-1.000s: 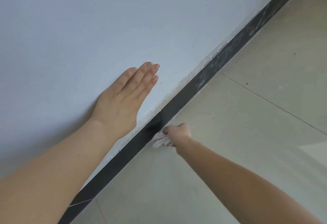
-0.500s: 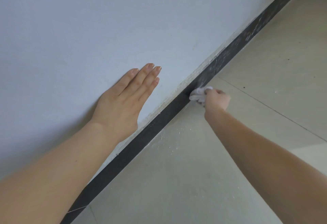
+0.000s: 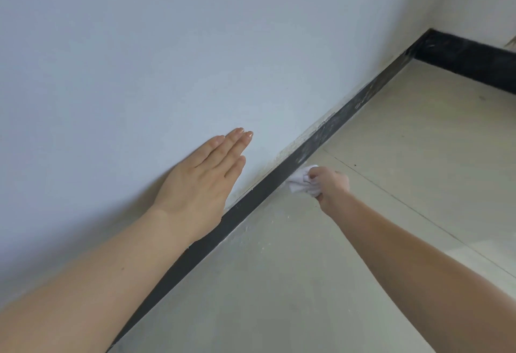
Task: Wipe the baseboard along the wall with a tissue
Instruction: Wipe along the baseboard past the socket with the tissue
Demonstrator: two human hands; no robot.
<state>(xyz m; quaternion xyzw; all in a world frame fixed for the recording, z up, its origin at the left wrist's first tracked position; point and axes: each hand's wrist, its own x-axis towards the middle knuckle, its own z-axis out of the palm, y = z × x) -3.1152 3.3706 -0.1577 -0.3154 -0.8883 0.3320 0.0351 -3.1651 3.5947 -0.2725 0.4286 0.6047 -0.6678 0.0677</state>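
A black baseboard (image 3: 243,207) runs diagonally from the bottom left up to the room's corner at the upper right. Its far stretch (image 3: 363,96) carries pale dust smears. My right hand (image 3: 331,183) is closed around a crumpled white tissue (image 3: 300,181), which presses against the baseboard's face near the floor. My left hand (image 3: 203,182) lies flat on the pale blue-grey wall (image 3: 195,45) above the baseboard, fingers together and pointing toward the corner, holding nothing.
Beige floor tiles (image 3: 391,157) with thin grout lines fill the right side; white dust specks lie on the floor by the baseboard. A second black baseboard (image 3: 469,59) meets the first at the corner in the upper right.
My right hand slid the tissue along the baseboard toward the corner. The view has tilted up, revealing the corner and the second baseboard. My left hand stayed flat on the wall.
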